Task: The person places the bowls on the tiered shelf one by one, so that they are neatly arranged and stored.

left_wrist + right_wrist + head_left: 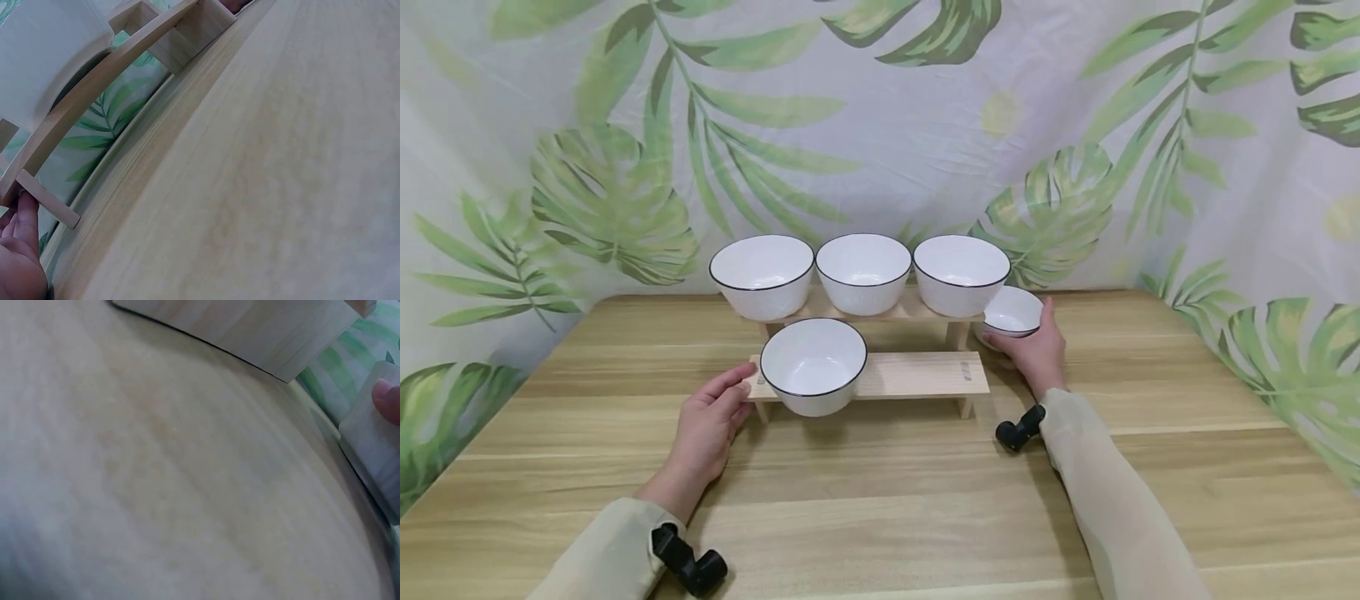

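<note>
My right hand (1037, 346) grips a white bowl (1013, 312) with a dark rim, thumb at its near side and fingers round its right side. In the right wrist view only the thumb (389, 403) shows against the bowl's wall (375, 440). At the left end of a two-step wooden stand (917, 375), my left hand (715, 421) holds the lower board by its end. The left wrist view has its fingers (25, 228) beside the stand's leg (50, 200), under the board. Another white bowl (814, 367) sits on the left part of that lower board.
Three more dark-rimmed white bowls stand in a row on the upper step: a left one (763, 271), a middle one (863, 271) and a right one (961, 271). The wood-grain table (880, 525) extends to a leaf-patterned cloth (910, 142) behind.
</note>
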The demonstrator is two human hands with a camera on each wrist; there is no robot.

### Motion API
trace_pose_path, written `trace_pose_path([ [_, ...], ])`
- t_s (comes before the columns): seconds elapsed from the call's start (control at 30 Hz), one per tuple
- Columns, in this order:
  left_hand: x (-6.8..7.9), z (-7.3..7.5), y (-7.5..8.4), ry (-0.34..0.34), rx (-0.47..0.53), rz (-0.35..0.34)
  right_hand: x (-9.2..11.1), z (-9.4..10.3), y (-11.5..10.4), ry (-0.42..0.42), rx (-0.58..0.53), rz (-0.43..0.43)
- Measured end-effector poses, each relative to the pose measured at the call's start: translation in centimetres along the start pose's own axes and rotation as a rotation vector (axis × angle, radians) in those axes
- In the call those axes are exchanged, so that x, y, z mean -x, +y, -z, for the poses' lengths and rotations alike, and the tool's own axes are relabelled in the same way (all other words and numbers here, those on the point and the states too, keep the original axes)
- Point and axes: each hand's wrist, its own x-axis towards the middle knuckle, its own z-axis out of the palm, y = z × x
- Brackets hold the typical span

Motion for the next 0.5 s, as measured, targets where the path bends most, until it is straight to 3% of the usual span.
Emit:
trace_pose_path([
  [0.3,0.0,0.0,-0.2,-0.007,-0.002,-0.008,0.1,0.8,-0.5,0.047,0.007,0.036],
  [0.5,0.1,0.1,-0.1,-0.010,-0.006,-0.014,0.4,1.5,-1.4,0.084,-0.002,0.007],
])
